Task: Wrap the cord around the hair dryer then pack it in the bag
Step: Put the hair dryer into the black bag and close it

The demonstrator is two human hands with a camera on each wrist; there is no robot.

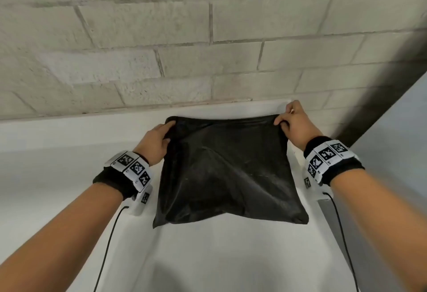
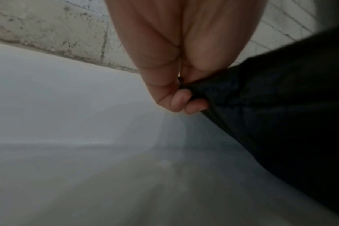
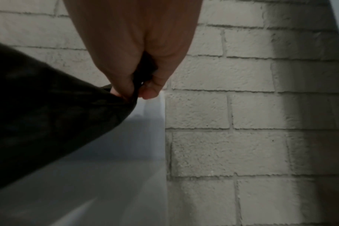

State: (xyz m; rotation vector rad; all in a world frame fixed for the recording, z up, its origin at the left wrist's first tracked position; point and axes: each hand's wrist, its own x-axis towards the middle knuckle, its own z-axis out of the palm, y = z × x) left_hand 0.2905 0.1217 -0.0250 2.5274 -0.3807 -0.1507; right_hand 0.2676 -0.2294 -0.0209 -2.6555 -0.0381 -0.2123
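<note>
**packrat_77:** So where was everything at that point? Near edge first.

**dee_fixes:** The near end of the bag (image 1: 228, 176) lay on the white table (image 1: 219, 257), and there was a raised lump in the middle. I'd guess that was the dryer already inside, but nothing of it or the cord showed, so can't say for sure.

**packrat_77:** And the hands?

**dee_fixes:** Both were at the far edge by the brick wall (image 1: 184, 49). The left hand (image 1: 154, 144) had its fingers curled around the far left corner, with fabric bunched in the grip. The right hand (image 1: 294, 123) pinched the far right corner between thumb and fingers. The far edge was pulled taut between them.

**packrat_77:** How would it handle?

**dee_fixes:** It looked soft, thin and a bit slick. It creased everywhere, so no stiffness at all. I'd reckon the lump made it bottom-heavy and it would sag if lifted. The corners seemed the right place to grip, bunching the cloth rather than pinching a single layer.
</note>
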